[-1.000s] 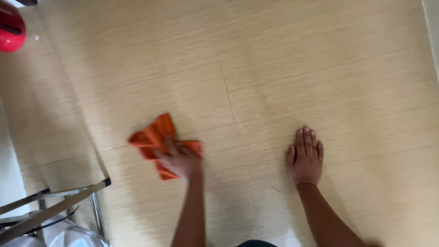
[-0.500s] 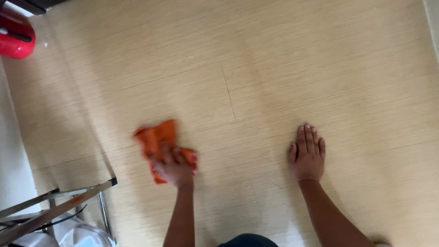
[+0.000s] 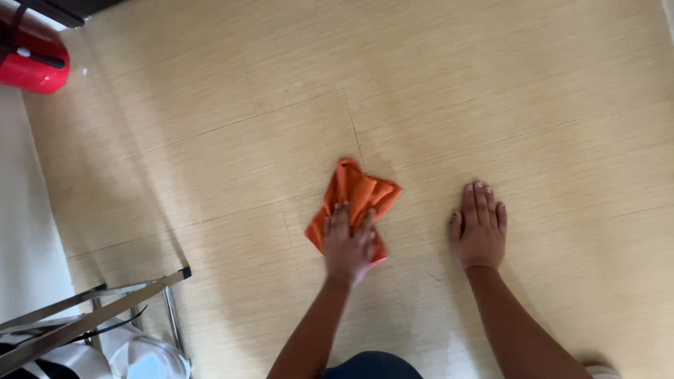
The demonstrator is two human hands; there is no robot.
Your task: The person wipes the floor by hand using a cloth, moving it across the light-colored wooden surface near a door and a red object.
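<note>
Cloth [image 3: 361, 196], orange and crumpled, is shown lying on the pale wood-patterned floor [image 3: 210, 140] near the middle of the view, well apart from every edge of it, beside a seam between two floor panels. It is judged to be soft, light and limp, likely to bunch and slide easily over the smooth surface; it is best gripped by gathering its folds under the palm, or pinched at its free upper corner. The left hand [image 3: 347, 245] is pressed flat on the cloth's near half, fingers spread and extended, not clenched, so nothing is grasped. The right hand [image 3: 479, 228] is laid palm down on the bare floor just beside the cloth, fingers straight and together, holding nothing. Toward the floor's far left corner a red object [image 3: 31, 63] is cut off by the frame. At the near left corner a metal frame [image 3: 98, 309] is only partly seen; what stands beneath it cannot be made out. The cloth's near edge is hidden under the left hand.
</note>
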